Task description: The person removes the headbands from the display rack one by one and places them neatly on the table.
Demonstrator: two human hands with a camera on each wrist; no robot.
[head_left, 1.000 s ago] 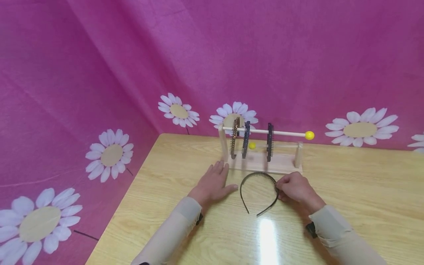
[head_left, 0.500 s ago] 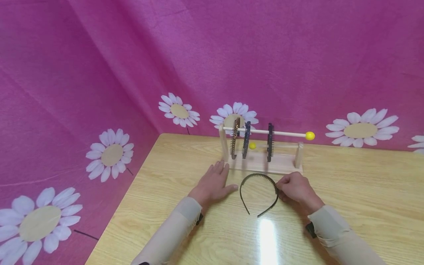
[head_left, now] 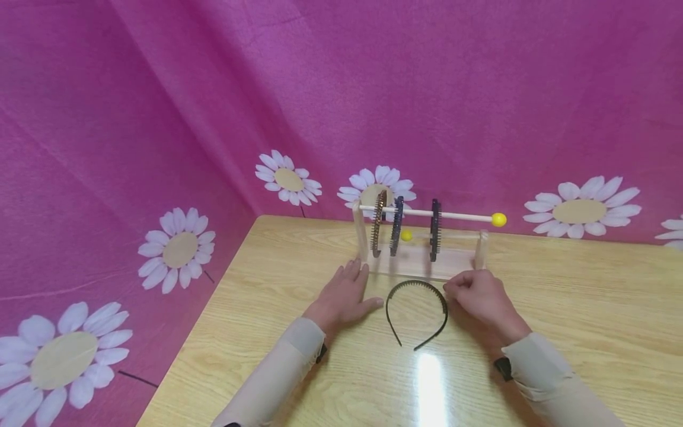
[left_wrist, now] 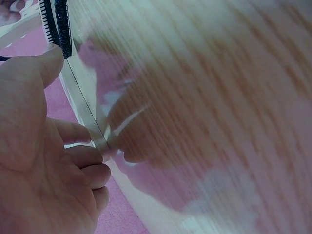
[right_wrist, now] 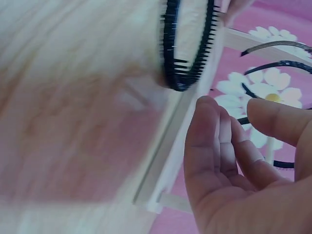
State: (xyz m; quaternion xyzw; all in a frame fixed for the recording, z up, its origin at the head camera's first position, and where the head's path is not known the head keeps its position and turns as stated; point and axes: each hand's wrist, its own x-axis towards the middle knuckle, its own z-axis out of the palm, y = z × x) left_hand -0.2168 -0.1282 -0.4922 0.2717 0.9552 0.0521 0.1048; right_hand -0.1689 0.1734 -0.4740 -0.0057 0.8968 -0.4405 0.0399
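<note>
A black toothed headband [head_left: 416,283] lies on the table between the two hands, its open ends toward the person. My right hand [head_left: 480,296] is just to its right, fingertips close to the band but apart from it. In the right wrist view, that hand's thumb and fingers stand apart with nothing between them, below the headband [right_wrist: 181,83]. My left hand [head_left: 343,296] rests palm down on the table, fingertips at the rack's left end, thumb pointing toward the headband. The wooden rack [head_left: 459,261] carries a brown headband [head_left: 377,225], a dark glittery one [head_left: 396,228] and a black one [head_left: 436,231].
The rack's upper rod ends in a yellow ball [head_left: 498,219]; a lower rod has another yellow ball [head_left: 407,235]. Behind the wooden table [head_left: 587,332] hangs a magenta cloth [head_left: 453,107] with daisies, also along the left side.
My right hand has let go of the loose headband's right side and shifted slightly away from the person. My left hand and the rack have stayed in place.
</note>
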